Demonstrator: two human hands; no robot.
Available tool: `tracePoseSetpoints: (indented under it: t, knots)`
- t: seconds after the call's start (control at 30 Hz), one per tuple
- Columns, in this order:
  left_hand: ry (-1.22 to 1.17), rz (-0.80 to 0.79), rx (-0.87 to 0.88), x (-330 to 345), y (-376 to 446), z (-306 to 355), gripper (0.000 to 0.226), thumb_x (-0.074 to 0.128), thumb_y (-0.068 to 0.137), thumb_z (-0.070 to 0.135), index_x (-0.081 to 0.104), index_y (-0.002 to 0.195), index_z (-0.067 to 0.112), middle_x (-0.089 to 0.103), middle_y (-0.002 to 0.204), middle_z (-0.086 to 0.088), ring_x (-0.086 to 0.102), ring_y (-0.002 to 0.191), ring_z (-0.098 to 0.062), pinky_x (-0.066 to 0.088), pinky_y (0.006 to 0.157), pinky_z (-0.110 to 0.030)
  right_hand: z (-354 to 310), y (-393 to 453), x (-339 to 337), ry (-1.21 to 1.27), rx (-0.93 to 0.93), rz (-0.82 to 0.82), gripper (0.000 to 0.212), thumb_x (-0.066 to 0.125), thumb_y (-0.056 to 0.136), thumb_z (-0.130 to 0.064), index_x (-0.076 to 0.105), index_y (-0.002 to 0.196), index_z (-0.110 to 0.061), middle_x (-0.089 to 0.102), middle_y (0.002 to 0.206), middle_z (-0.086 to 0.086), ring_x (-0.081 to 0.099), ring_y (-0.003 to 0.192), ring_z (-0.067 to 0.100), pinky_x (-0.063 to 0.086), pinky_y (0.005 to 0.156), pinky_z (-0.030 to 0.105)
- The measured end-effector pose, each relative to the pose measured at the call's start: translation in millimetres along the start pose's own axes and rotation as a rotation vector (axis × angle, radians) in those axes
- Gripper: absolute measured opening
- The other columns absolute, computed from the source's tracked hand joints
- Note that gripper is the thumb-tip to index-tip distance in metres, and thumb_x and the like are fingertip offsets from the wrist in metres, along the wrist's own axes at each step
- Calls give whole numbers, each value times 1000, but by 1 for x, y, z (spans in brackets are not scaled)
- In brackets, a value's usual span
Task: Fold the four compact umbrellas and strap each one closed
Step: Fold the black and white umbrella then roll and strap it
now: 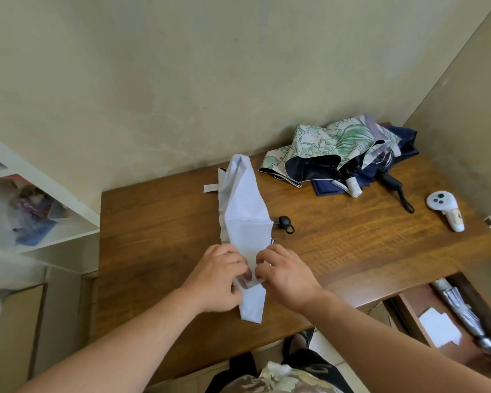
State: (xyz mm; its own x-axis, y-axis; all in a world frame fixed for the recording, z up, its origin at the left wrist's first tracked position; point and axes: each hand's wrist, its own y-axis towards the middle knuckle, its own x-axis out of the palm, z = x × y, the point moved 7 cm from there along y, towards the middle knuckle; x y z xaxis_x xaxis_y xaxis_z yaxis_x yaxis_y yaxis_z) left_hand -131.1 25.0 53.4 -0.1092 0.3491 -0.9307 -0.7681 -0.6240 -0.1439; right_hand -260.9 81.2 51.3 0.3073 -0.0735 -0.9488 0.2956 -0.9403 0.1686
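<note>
Left hand (219,276) and right hand (285,275) are pinching the pale umbrella (245,219) folds at centre frame, lying on the bench (153,222).

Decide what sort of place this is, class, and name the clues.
Probably a room in a home: a wooden desk in a plastered corner, an open drawer, a white shelf, umbrellas heaped for folding.
</note>
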Motion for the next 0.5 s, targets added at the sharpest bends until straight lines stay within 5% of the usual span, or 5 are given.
tracePoseSetpoints:
  t: [0.2, 0.33, 0.5]
  knots:
    - [-25, 108, -36, -4, 34, -8, 31, 60, 98, 22, 71, 125, 32, 57, 142, 11, 45, 136, -12, 39, 119, -41, -8, -20, 45, 75, -24, -79, 28, 84, 61, -11, 65, 78, -22, 56, 104, -1, 54, 96, 25, 48, 67, 34]
    - [73, -62, -41, 25, 73, -9, 51, 54, 104, 16, 51, 153, 27, 33, 166, 1, 28, 153, -22, 28, 125, -39, -12, -26, 72, 109, -38, -175, 24, 84, 64, -21, 72, 83, -29, 57, 107, -3, 55, 103, 25, 46, 70, 33]
    - [251, -181, 25, 65, 74, -19, 62, 57, 98, 8, 42, 156, 24, 22, 169, -4, 18, 154, -28, 25, 123, -42, -10, -35, 100, 91, -47, -254, 15, 80, 67, -33, 76, 82, -33, 59, 101, -7, 60, 102, 25, 45, 70, 32]
